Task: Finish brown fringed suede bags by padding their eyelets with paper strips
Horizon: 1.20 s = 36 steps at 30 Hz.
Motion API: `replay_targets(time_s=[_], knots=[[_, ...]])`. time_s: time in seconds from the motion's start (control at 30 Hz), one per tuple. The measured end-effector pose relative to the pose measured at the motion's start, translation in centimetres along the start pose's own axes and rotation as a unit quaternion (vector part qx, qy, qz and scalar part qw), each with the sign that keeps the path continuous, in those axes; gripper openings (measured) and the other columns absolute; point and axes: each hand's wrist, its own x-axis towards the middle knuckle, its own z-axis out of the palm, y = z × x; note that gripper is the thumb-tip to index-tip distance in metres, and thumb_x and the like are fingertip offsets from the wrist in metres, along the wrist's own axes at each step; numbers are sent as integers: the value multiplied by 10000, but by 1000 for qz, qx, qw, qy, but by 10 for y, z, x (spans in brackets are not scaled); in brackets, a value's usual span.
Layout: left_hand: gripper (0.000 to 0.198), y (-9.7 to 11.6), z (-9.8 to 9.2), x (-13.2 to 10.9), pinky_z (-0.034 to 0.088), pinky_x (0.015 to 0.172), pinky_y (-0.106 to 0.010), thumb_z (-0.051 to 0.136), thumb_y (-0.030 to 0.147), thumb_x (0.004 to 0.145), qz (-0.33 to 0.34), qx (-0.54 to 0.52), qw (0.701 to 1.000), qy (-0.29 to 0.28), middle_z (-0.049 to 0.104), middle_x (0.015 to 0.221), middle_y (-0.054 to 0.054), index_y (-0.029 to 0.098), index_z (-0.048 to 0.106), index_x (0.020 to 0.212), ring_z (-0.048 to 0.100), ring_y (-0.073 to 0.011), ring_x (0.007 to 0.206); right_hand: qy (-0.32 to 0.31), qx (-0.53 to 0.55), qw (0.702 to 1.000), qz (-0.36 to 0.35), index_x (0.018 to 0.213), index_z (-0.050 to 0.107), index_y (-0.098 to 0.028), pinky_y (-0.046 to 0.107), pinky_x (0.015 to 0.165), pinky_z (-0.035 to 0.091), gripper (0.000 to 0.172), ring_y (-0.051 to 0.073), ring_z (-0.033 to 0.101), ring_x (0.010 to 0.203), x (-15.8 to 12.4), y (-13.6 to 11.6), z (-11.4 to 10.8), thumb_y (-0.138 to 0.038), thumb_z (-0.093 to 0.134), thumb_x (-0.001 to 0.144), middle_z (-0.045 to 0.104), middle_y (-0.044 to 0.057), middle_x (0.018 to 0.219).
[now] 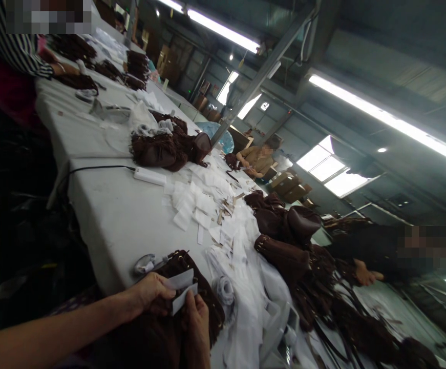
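Note:
A dark brown handbag [212, 296] with metal fittings lies at the near edge of the table, below both hands. My left hand [154, 293] reaches in from the left, its thumb and fingers closed on a white paper strip [182, 279] over the bag. Just to the right, my right hand [197, 316] pinches a second white paper strip [183, 300], held close under the first. Whether the two strips are joined cannot be made out. A roll of pale wrapping [145, 263] sits beside the bag, partly behind my left wrist.
Loose white papers [203, 192] cover the middle of the white table [107, 205]. A white power strip [149, 177] with a black cord lies near the left edge. Brown bags [161, 148] are piled beyond, and more bags [284, 251] lie right. Co-workers stand around the table.

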Motion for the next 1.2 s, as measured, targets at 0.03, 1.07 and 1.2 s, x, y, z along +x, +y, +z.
replay_targets(time_s=[0.03, 1.07, 1.2], knots=[[370, 1, -1, 1, 490, 501, -241, 787, 337, 543, -10, -6, 1000, -1, 708, 702, -97, 91, 703, 807, 632, -168, 558, -1, 2, 1000, 0, 759, 607, -149, 160, 358, 216, 448, 32, 290, 379, 0, 0, 0, -571, 726, 667, 428, -93, 472], [235, -23, 15, -11, 397, 691, -267, 510, 425, 839, 264, 315, 894, 180, 624, 752, -11, 220, 619, 876, 587, -214, 772, 57, -41, 994, -88, 864, 743, -133, 318, 678, 516, 421, 234, 643, 731, 6, 6, 8, -515, 678, 701, 722, 65, 740], [295, -13, 17, -14, 316, 536, -236, 586, 473, 793, 243, 364, 893, 106, 556, 630, 38, 182, 570, 835, 511, -151, 589, 56, -40, 994, -87, 864, 741, -141, 323, 718, 512, 405, 241, 648, 770, 6, 6, 9, -510, 672, 711, 730, 65, 782]])
